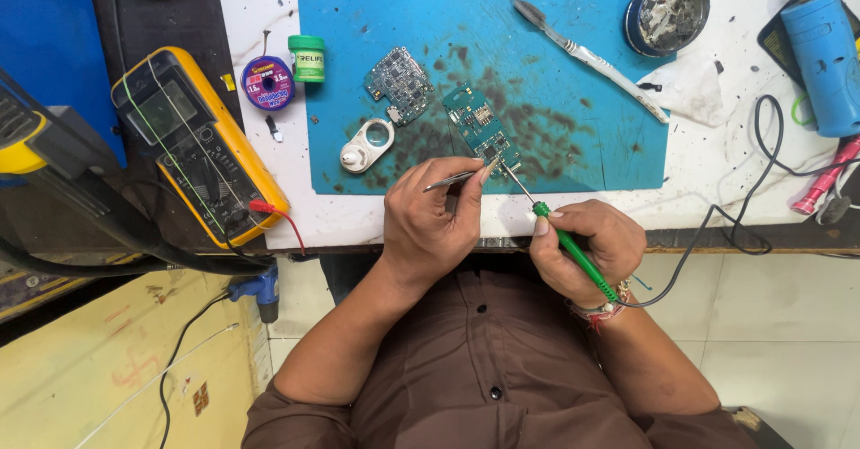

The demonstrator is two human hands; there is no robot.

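Observation:
A narrow green circuit board (479, 126) lies on the stained blue work mat (573, 82). My left hand (428, 227) pinches thin metal tweezers (457, 178), whose tips point at the board's near end. My right hand (587, 247) grips a green-handled soldering iron (566, 243), and its metal tip (509, 173) meets the tweezers at the same end of the board. The iron's black cord runs off to the right.
A second dark circuit board (399, 82) and a white plastic loupe (367, 146) lie left of the green board. A yellow multimeter (197, 144), a solder spool (267, 82), a small green jar (307, 58), a toothbrush (587, 55), a round tin (666, 12) and a blue tool (824, 59) ring the mat.

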